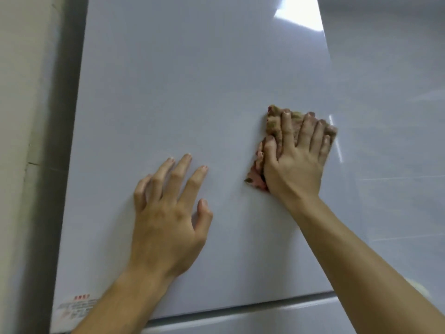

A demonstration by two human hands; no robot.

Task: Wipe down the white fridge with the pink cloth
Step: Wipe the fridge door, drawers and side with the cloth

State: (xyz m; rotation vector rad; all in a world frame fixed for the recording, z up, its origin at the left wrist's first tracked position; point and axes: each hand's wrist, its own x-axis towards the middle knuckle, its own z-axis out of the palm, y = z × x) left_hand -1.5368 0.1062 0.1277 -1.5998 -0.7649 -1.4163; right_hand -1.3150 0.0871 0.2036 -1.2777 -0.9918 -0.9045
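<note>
Pink cloth [273, 120], folded into a small pad with a flower pattern, lies flat against the upper door of the white fridge [192, 80], close to its right edge. In the head view we see the right hand [296, 160] spread over it. The fingers are nearly straight and press the cloth on the door without gripping it; we think the flat palm gives even pressure for wiping. The left hand [168, 213] holds nothing. Its fingers are a little bent and the tips rest on the bare door, well apart from the cloth, probably to steady the body.

The door is smooth and glossy, with a bright reflection [298, 15] near the top and a small label [74, 307] at the lower left corner. Below it a seam [240, 308] separates a lower door. A pale wall [21, 116] stands at the left, grey tiles [397, 116] at the right.
</note>
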